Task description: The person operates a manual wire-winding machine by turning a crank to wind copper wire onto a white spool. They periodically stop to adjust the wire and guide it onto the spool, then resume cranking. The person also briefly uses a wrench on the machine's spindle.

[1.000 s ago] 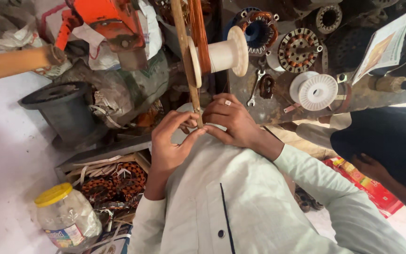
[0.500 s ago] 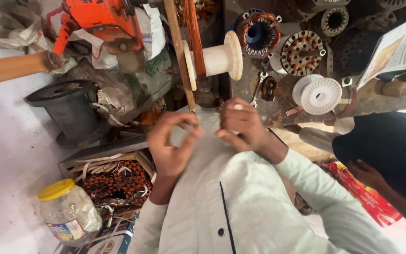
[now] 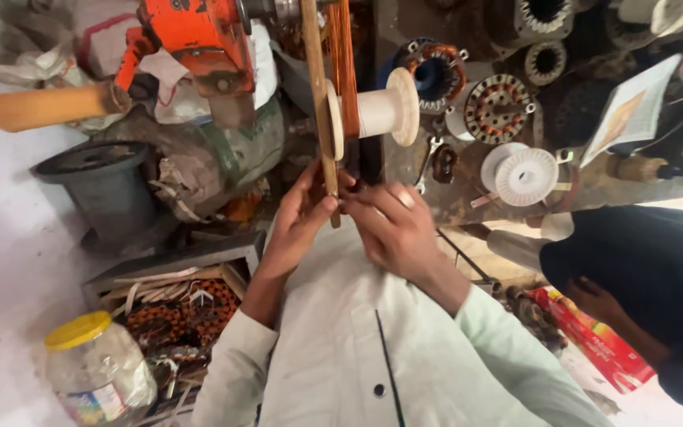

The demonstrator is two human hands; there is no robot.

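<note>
My left hand (image 3: 296,224) pinches the lower end of a long wooden strip (image 3: 318,103) that stands upright on an orange winding machine (image 3: 195,35). My right hand (image 3: 393,229) meets it from the right, fingertips closed on the same end of the strip. Copper wire (image 3: 342,63) is wound along the strip just above my fingers. A white plastic spool (image 3: 381,109) sits on its side right behind the strip. Both forearms wear pale green sleeves.
A wooden crank handle (image 3: 45,107) sticks out left. A grey bucket (image 3: 104,186), a box of wire coils (image 3: 179,304) and a yellow-lidded jar (image 3: 96,368) lie lower left. Motor stators (image 3: 499,107) and another white spool (image 3: 525,175) lie right. A person in dark clothing (image 3: 650,269) sits at right.
My hands rose from in front of my chest to the strip's lower end and closed on it. The view shifted, so the machine appears closer and more central.
</note>
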